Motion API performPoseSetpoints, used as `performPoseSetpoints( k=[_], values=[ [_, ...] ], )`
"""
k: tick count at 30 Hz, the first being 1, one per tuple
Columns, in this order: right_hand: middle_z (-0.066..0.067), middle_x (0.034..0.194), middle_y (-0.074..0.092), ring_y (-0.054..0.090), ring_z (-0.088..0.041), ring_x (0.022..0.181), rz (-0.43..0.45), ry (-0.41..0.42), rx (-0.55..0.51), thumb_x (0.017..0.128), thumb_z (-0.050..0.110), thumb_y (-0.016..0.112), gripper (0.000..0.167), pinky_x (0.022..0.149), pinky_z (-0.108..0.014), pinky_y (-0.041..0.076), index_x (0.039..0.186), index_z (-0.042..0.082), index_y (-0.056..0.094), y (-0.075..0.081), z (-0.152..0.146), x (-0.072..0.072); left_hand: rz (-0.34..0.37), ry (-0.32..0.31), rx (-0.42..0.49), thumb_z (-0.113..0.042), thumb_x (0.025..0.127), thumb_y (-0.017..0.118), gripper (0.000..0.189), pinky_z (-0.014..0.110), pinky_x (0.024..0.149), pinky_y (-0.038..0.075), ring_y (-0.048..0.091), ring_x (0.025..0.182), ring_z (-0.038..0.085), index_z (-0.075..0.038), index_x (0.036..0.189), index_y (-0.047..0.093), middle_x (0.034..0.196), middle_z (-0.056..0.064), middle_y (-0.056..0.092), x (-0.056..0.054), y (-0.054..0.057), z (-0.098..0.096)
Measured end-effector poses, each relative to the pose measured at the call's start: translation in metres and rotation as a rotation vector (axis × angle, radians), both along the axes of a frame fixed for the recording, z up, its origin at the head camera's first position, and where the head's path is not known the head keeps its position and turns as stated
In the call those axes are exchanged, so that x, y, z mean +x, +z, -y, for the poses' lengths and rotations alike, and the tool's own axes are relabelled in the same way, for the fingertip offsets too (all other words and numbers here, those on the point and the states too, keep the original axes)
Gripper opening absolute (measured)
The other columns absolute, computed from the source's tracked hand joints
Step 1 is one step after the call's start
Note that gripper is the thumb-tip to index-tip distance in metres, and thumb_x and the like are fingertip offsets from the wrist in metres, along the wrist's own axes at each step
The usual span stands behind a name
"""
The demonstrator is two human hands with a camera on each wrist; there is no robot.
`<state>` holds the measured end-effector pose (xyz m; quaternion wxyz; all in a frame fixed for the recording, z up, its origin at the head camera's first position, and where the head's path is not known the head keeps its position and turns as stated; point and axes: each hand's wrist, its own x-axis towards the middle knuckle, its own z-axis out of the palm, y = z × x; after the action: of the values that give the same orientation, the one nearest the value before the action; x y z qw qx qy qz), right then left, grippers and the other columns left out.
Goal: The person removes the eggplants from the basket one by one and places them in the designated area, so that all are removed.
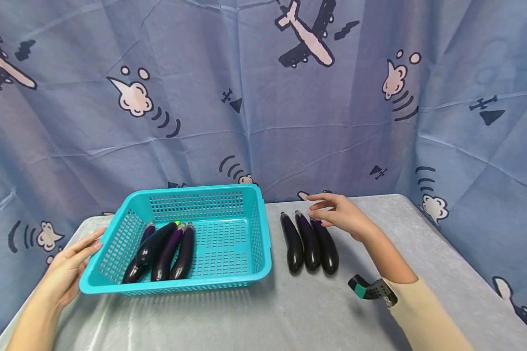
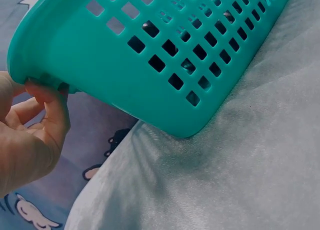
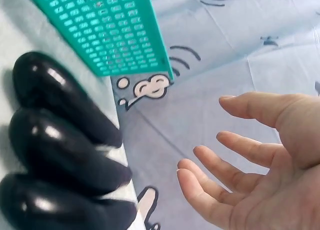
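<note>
My left hand (image 1: 67,270) is at the left end of a turquoise plastic basket (image 1: 257,234); in the left wrist view its bent fingers (image 2: 56,110) grip beneath the rim. Several dark purple eggplants (image 1: 186,253) lie in the basket's left half, one resting across others. To the basket's right, three more eggplants (image 1: 311,243) lie side by side on the table, stems toward the curtain. Over the stem end of the rightmost one hovers my right hand (image 1: 340,214). Its fingers are spread and loosely bent, and the right wrist view shows nothing in them.
A grey cloth-covered table (image 1: 290,312) carries the basket and the eggplants. Right behind its back edge hangs a blue curtain (image 1: 263,107) printed with airplanes and clouds. A black strap device (image 1: 371,289) sits on my right wrist.
</note>
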<state>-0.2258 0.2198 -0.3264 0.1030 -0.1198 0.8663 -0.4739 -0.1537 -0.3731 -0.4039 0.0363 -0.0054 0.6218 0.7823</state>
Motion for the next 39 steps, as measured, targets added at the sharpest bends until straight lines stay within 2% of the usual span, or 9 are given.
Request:
performPoseSetpoints(
  k=[2, 5, 9, 13, 16, 22, 30, 39],
  values=[
    [-0.029, 0.142, 0.061, 0.064, -0.038, 0.123, -0.014, 0.011, 0.003, 0.106, 0.017, 0.065, 0.055, 0.097, -0.051, 0.059, 0.155, -0.002, 0.049, 0.003, 0.005, -0.001, -0.015, -0.016, 0.009, -0.006, 0.113, 0.046, 0.045, 0.027, 0.078, 0.063, 0.072, 0.102, 0.004, -0.039, 0.128, 0.074, 0.145, -0.018, 0.054, 0.0, 0.001, 0.0],
    [-0.028, 0.141, 0.062, 0.064, -0.039, 0.122, -0.02, 0.02, -0.001, 0.106, 0.018, 0.065, 0.054, 0.098, -0.051, 0.059, 0.154, -0.001, 0.05, 0.007, 0.013, -0.003, -0.031, -0.036, 0.016, -0.005, 0.113, 0.046, 0.045, 0.029, 0.076, 0.064, 0.073, 0.1, 0.007, -0.038, 0.126, 0.075, 0.122, -0.024, 0.067, -0.001, 0.002, 0.001],
    [-0.028, 0.142, 0.061, 0.064, -0.04, 0.123, -0.019, 0.038, -0.007, 0.106, 0.017, 0.065, 0.054, 0.096, -0.048, 0.058, 0.154, -0.001, 0.05, 0.013, 0.024, -0.006, -0.038, -0.039, -0.022, -0.007, 0.113, 0.047, 0.044, 0.028, 0.077, 0.063, 0.072, 0.101, 0.005, -0.039, 0.126, 0.074, 0.121, -0.027, 0.064, -0.001, 0.001, 0.003],
    [-0.026, 0.141, 0.062, 0.066, -0.035, 0.117, -0.025, 0.051, -0.004, 0.105, 0.019, 0.066, 0.054, 0.092, -0.041, 0.059, 0.154, 0.001, 0.051, 0.019, 0.034, -0.008, -0.052, -0.048, -0.045, -0.008, 0.114, 0.046, 0.045, 0.028, 0.076, 0.064, 0.072, 0.101, 0.005, -0.041, 0.127, 0.073, 0.121, -0.025, 0.066, -0.001, 0.0, 0.004],
    [-0.026, 0.141, 0.062, 0.067, -0.034, 0.114, -0.028, 0.056, -0.002, 0.105, 0.019, 0.066, 0.054, 0.094, -0.044, 0.06, 0.154, 0.002, 0.052, 0.022, 0.041, -0.01, -0.069, -0.064, -0.057, -0.008, 0.114, 0.045, 0.045, 0.029, 0.076, 0.064, 0.073, 0.101, 0.005, -0.042, 0.128, 0.072, 0.121, -0.023, 0.068, -0.002, 0.0, 0.005],
    [-0.026, 0.141, 0.062, 0.065, -0.038, 0.122, -0.035, 0.076, -0.001, 0.104, 0.018, 0.066, 0.053, 0.098, -0.05, 0.058, 0.153, 0.002, 0.053, 0.028, 0.054, -0.012, -0.077, -0.096, -0.085, -0.01, 0.114, 0.044, 0.045, 0.03, 0.077, 0.064, 0.073, 0.102, 0.006, -0.044, 0.131, 0.069, 0.122, -0.022, 0.069, -0.003, 0.0, 0.008],
    [-0.024, 0.14, 0.064, 0.065, -0.038, 0.124, -0.071, 0.099, 0.019, 0.102, 0.02, 0.069, 0.053, 0.1, -0.054, 0.058, 0.151, 0.005, 0.056, 0.035, 0.072, -0.013, -0.099, -0.17, 0.006, -0.004, 0.115, 0.037, 0.051, 0.032, 0.078, 0.065, 0.074, 0.104, 0.01, -0.037, 0.135, 0.07, 0.125, -0.015, 0.071, -0.002, 0.0, 0.011],
    [-0.02, 0.137, 0.066, 0.067, -0.035, 0.122, -0.062, 0.129, 0.015, 0.102, 0.021, 0.071, 0.052, 0.098, -0.051, 0.059, 0.151, 0.008, 0.058, 0.044, 0.094, -0.015, -0.1, -0.135, -0.007, -0.003, 0.114, 0.041, 0.05, 0.031, 0.077, 0.064, 0.072, 0.104, 0.008, -0.037, 0.134, 0.071, 0.124, -0.017, 0.07, -0.002, 0.0, 0.009]
  ],
)
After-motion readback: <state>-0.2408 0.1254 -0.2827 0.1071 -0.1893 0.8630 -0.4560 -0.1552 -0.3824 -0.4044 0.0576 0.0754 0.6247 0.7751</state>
